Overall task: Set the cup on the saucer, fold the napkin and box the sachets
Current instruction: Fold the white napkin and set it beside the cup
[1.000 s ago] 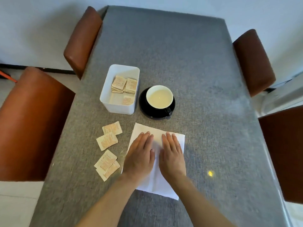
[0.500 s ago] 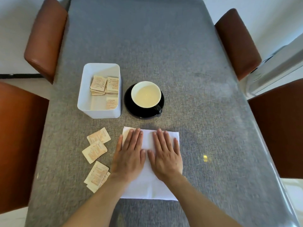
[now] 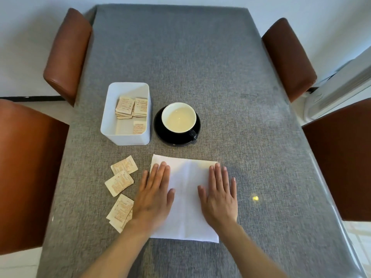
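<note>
A white napkin (image 3: 185,195) lies flat on the grey table. My left hand (image 3: 154,197) presses flat on its left edge and my right hand (image 3: 218,197) on its right side, fingers together, holding nothing. Behind the napkin a black cup (image 3: 179,119) with a white inside and pale liquid stands on a black saucer (image 3: 160,133). To its left a white box (image 3: 112,125) holds several beige sachets (image 3: 131,107). Several more loose sachets (image 3: 120,182) lie on the table left of the napkin, the nearest partly under my left wrist.
The grey cloth-covered table (image 3: 200,67) has brown chairs on both sides: two at left (image 3: 66,55) (image 3: 24,173), two at right (image 3: 289,57) (image 3: 341,157). A white appliance (image 3: 337,91) stands on the floor at the far right.
My hands have slid apart from the napkin's middle to its left and right sides, smoothing it flat. The camera view has shifted a little.
</note>
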